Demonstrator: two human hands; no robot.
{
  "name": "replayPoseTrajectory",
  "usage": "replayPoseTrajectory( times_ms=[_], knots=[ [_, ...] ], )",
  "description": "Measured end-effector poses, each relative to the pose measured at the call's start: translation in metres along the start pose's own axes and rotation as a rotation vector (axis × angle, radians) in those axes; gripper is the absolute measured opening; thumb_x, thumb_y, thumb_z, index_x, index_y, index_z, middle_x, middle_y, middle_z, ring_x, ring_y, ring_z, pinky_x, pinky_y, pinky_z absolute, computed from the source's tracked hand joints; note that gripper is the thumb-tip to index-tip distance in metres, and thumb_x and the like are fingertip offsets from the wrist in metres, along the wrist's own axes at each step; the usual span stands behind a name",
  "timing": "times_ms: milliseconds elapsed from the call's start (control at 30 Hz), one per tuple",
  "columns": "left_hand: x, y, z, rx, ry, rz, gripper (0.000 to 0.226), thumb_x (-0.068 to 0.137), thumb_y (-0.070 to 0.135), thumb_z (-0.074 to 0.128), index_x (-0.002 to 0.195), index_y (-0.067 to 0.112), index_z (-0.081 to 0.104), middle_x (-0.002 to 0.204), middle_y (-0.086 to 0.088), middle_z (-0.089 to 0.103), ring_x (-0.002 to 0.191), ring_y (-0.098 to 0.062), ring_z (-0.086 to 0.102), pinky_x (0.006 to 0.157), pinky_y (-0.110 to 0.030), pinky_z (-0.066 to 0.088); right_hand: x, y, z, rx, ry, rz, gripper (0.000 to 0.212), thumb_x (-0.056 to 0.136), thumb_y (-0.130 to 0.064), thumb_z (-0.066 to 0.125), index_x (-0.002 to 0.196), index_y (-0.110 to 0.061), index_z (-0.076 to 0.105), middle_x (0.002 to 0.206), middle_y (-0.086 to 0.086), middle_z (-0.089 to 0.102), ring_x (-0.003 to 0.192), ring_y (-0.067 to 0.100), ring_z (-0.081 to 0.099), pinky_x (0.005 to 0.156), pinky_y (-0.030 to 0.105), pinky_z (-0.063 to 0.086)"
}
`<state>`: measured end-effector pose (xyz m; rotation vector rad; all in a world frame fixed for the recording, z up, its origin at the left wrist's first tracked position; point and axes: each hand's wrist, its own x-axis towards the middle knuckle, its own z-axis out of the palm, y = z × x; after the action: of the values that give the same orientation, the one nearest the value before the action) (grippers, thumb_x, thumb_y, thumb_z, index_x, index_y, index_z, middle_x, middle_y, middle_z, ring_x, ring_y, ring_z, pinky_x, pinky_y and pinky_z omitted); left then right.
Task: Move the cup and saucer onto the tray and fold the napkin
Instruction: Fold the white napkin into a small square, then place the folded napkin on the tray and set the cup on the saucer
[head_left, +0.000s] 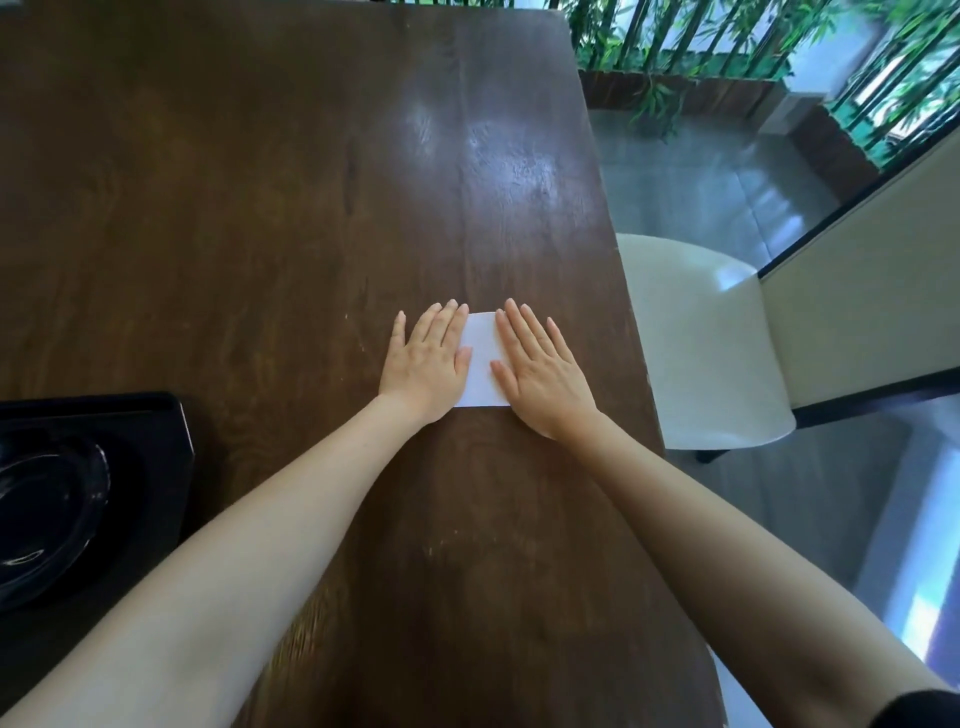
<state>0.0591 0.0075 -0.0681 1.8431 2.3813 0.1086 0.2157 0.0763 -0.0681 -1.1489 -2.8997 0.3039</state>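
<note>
Dark, glossy wooden tabletop (291, 218). Near its right edge: white, flat, rectangular folded paper napkin (483, 364), pressed under left hand (428, 364) and right hand (540, 376), both flat, fingers extended, gripping nothing. Left edge: black rimmed tray (176, 415) carrying dark glossy round saucer (47, 519). Beyond right edge: cream upholstered chair (711, 353).

A dark brown wooden desk (311, 182) fills most of the view, its glossy top catching a pale glare near the middle. Beside its right edge stands a cream upholstered chair (706, 343) on a grey polished floor (727, 182). Green bamboo plants (701, 41) line the far side in a wooden planter (675, 93).
</note>
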Motion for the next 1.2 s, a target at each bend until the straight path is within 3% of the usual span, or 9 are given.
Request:
replayPoseTrajectory(
  times_ms=[200, 367, 600, 800, 900, 933, 1000, 1067, 1200],
  knots=[
    [0.028, 0.004, -0.031, 0.073, -0.018, 0.108, 0.037, 0.091, 0.031, 0.042, 0.119, 0.008, 0.046, 0.115, -0.014, 0.051, 0.105, -0.031, 0.046, 0.088, -0.039, 0.039, -0.011, -0.002, 0.001, 0.033, -0.016, 0.126, 0.059, 0.098, -0.042, 0.018, 0.149, -0.014, 0.006, 0.160, 0.003, 0.007, 0.147, 0.016, 0.000, 0.119, 0.036, -0.003],
    [0.057, -0.006, -0.047, -0.112, -0.263, 0.104, 0.047, 0.086, 0.048, 0.053, 0.117, 0.013, 0.050, 0.118, -0.011, 0.052, 0.110, -0.028, 0.049, 0.082, -0.036, 0.039, -0.010, -0.002, 0.004, 0.019, -0.022, 0.114, 0.058, 0.098, -0.043, 0.014, 0.149, -0.017, 0.003, 0.160, 0.002, 0.004, 0.147, 0.016, -0.002, 0.119, 0.037, -0.004],
    [0.075, -0.001, -0.061, -0.188, -0.504, 0.095, 0.046, 0.089, 0.056, 0.041, 0.103, 0.014, 0.056, 0.098, -0.001, 0.056, 0.088, -0.019, 0.052, 0.065, -0.028, 0.038, -0.010, 0.000, 0.006, 0.015, -0.016, 0.092, 0.059, 0.097, -0.045, 0.015, 0.149, -0.017, 0.004, 0.160, 0.003, 0.005, 0.147, 0.018, -0.001, 0.119, 0.037, -0.005],
    [0.058, 0.008, -0.078, -0.189, -0.365, 0.091, 0.039, 0.100, 0.036, 0.027, 0.079, 0.010, 0.048, 0.085, -0.005, 0.051, 0.077, -0.021, 0.046, 0.070, -0.032, 0.034, -0.006, -0.003, -0.004, 0.105, -0.065, 0.127, 0.060, 0.098, -0.045, 0.020, 0.148, -0.013, 0.015, 0.159, 0.005, 0.008, 0.147, 0.019, 0.000, 0.118, 0.037, -0.002],
    [0.047, 0.005, -0.095, -0.260, -0.258, 0.077, 0.039, 0.099, 0.037, 0.027, 0.068, 0.017, 0.041, 0.081, -0.006, 0.053, 0.071, -0.023, 0.046, 0.064, -0.034, 0.033, -0.004, -0.010, -0.018, 0.286, -0.035, 0.146, 0.048, 0.099, -0.037, 0.028, 0.130, -0.007, 0.049, 0.153, 0.012, 0.028, 0.145, 0.026, 0.015, 0.119, 0.041, 0.010],
    [0.044, 0.003, -0.103, -0.308, -0.217, 0.061, 0.039, 0.099, 0.037, 0.026, 0.067, 0.019, 0.038, 0.080, -0.006, 0.052, 0.070, -0.024, 0.046, 0.062, -0.035, 0.032, -0.004, -0.013, -0.025, 0.394, 0.007, 0.152, 0.043, 0.099, -0.034, 0.031, 0.109, -0.006, 0.062, 0.142, 0.015, 0.046, 0.137, 0.029, 0.033, 0.115, 0.043, 0.024],
    [0.039, 0.000, -0.125, -0.400, -0.126, 0.024, 0.038, 0.099, 0.037, 0.026, 0.071, 0.016, 0.040, 0.078, -0.006, 0.051, 0.069, -0.025, 0.045, 0.060, -0.035, 0.030, -0.006, -0.022, -0.044, 0.645, 0.123, 0.230, 0.041, 0.096, -0.036, 0.037, 0.066, -0.016, 0.055, 0.085, 0.005, 0.065, 0.085, 0.020, 0.059, 0.077, 0.039, 0.044],
    [0.034, -0.002, -0.149, -0.502, -0.019, -0.008, 0.035, 0.099, 0.036, 0.027, 0.074, 0.015, 0.041, 0.075, -0.005, 0.050, 0.071, -0.026, 0.045, 0.060, -0.035, 0.028, -0.001, -0.034, -0.071, 0.887, 0.177, 0.415, 0.042, 0.094, -0.045, 0.039, 0.063, -0.017, 0.046, 0.067, 0.000, 0.055, 0.063, 0.018, 0.055, 0.061, 0.036, 0.046],
    [0.023, -0.002, -0.201, -0.705, 0.226, -0.044, 0.030, 0.099, 0.031, 0.030, 0.088, 0.011, 0.049, 0.084, -0.010, 0.055, 0.077, -0.023, 0.046, 0.063, -0.032, 0.026, 0.020, -0.062, -0.130, 1.311, 0.248, 0.558, 0.043, 0.094, -0.046, 0.039, 0.084, -0.008, 0.057, 0.073, 0.005, 0.061, 0.058, 0.014, 0.063, 0.043, 0.028, 0.054]
  ],
)
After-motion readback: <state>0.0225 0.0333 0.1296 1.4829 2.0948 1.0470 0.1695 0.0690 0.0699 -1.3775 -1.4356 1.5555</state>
